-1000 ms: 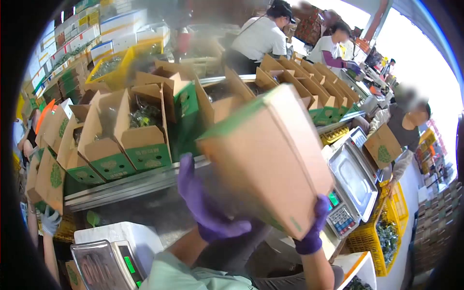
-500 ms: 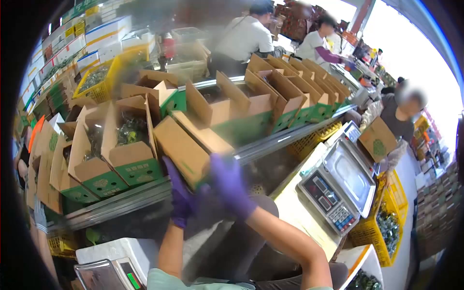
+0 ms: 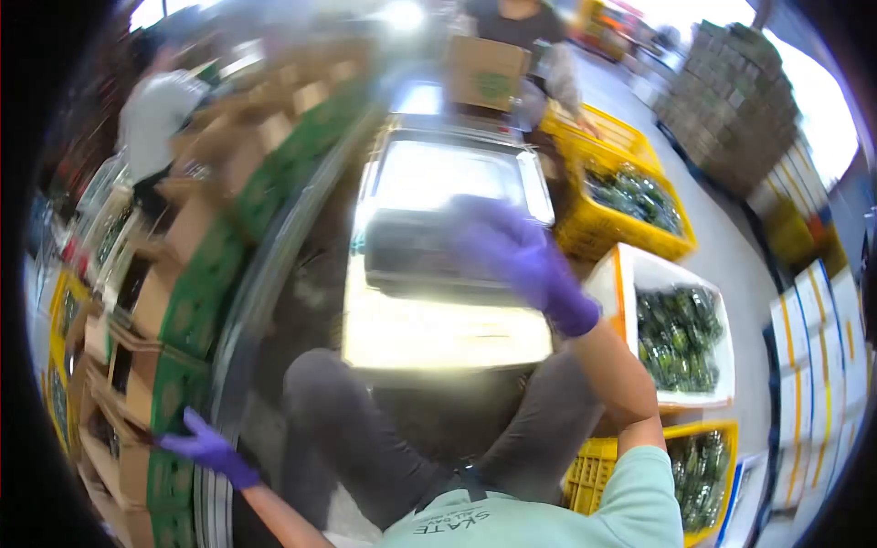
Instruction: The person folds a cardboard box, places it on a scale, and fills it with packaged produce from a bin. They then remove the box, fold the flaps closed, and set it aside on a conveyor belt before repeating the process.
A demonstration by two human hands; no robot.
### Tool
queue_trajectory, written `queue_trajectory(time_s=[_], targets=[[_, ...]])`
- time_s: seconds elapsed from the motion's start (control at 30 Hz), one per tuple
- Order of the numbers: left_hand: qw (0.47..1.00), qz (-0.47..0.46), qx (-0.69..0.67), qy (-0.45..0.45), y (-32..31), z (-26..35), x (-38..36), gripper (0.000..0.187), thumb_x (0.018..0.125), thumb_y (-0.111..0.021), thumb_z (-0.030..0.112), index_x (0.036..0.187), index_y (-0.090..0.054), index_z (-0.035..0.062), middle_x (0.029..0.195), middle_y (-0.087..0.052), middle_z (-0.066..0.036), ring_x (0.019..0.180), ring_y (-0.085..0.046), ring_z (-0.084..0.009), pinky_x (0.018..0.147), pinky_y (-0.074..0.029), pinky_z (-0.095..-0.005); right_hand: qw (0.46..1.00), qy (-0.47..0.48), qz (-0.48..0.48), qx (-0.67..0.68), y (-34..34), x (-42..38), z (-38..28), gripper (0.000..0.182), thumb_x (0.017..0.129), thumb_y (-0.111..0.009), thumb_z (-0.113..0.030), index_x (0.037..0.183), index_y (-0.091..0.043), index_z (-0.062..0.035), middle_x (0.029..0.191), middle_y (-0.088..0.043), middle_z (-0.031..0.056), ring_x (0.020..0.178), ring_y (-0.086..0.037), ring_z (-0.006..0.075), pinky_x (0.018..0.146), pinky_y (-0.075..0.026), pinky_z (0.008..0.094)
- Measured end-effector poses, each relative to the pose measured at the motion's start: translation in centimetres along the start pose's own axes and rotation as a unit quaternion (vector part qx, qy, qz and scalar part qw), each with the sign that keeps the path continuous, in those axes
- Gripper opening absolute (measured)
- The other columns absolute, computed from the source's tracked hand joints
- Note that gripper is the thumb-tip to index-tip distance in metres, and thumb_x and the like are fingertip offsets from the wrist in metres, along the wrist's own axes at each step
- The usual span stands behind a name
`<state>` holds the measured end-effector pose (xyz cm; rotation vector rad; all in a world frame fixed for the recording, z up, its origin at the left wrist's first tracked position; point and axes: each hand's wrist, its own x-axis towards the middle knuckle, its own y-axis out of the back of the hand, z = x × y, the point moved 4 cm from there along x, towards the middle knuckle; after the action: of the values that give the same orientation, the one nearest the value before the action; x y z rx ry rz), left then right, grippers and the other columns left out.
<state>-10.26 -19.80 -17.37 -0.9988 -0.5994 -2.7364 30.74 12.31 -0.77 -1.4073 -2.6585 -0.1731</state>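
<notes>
My left hand [image 3: 212, 449], in a purple glove, is at the lower left with its thumb and fingers apart. Its fingertips are right at the side of a green and brown cardboard box [image 3: 172, 484] in the row along the metal rail. My right hand [image 3: 516, 256], gloved the same way, passes over the weighing scale [image 3: 443, 173] in front of me. Motion smears its fingers, and it hides part of the scale. Under the scale is a pale yellow tabletop [image 3: 448, 338].
On my right stand a white foam box [image 3: 723, 374] and yellow crates [image 3: 630, 239] holding wrapped green produce. The metal rail [image 3: 265, 274] runs along my left. Ahead, a person [image 3: 516, 27] is behind a cardboard box [image 3: 487, 73]; another person [image 3: 160, 114] is beyond the row.
The view has swung to the right. Both hands have come away from the cardboard box they were at; the left is now low beside the row, the right over the scale.
</notes>
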Motion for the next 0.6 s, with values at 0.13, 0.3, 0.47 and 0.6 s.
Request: queue_trajectory(time_s=[0.13,0.3,0.47,0.6], targets=[[0.964,0.095,0.072,-0.239,-0.8,11.3,-4.1,0.069,0.093,-0.061,0.019,0.144,-0.024,-0.0087,0.146,-0.03,-0.028,0.133,-0.036,-0.0377,0.112,-0.03,-0.0453,0.911,0.086,0.373,-0.151,24.4,-6.0,8.1,0.036,0.093,-0.06,-0.018,0.12,-0.056,0.0062,0.11,-0.063,0.0126,0.1,-0.059,0.0152,0.091,-0.047,0.0285],[0.937,-0.069,-0.223,-0.258,-6.5,24.4,-6.9,0.057,0.095,-0.054,0.015,0.143,-0.03,-0.0064,0.148,-0.032,-0.023,0.137,-0.035,-0.0344,0.114,-0.028,-0.0443,0.836,-0.259,0.306,-0.374,31.0,-13.7,28.6,0.09,0.078,-0.066,-0.06,0.128,-0.048,0.0119,0.126,-0.054,0.0319,0.122,-0.052,0.0377,0.101,-0.041,0.0404],[0.828,-0.226,-0.159,-0.488,-8.1,36.7,-10.7,0.049,0.096,-0.054,0.018,0.139,-0.04,-0.0006,0.146,-0.035,-0.024,0.135,-0.037,-0.0376,0.11,-0.033,-0.048,0.85,-0.296,0.229,-0.371,26.9,-16.2,31.0,0.074,0.071,-0.072,-0.055,0.111,-0.064,0.0069,0.107,-0.065,0.028,0.103,-0.063,0.038,0.09,-0.049,0.0406],[0.753,-0.31,-0.214,-0.539,-8.9,39.6,-13.0,0.049,0.087,-0.065,0.021,0.128,-0.051,-0.0012,0.142,-0.039,-0.025,0.131,-0.041,-0.0412,0.106,-0.038,-0.0485,0.859,-0.214,0.348,-0.31,29.2,-18.6,18.4,0.033,0.079,-0.067,-0.027,0.093,-0.068,0.0028,0.069,-0.064,0.0079,0.058,-0.058,0.0148,0.056,-0.046,0.0338]])
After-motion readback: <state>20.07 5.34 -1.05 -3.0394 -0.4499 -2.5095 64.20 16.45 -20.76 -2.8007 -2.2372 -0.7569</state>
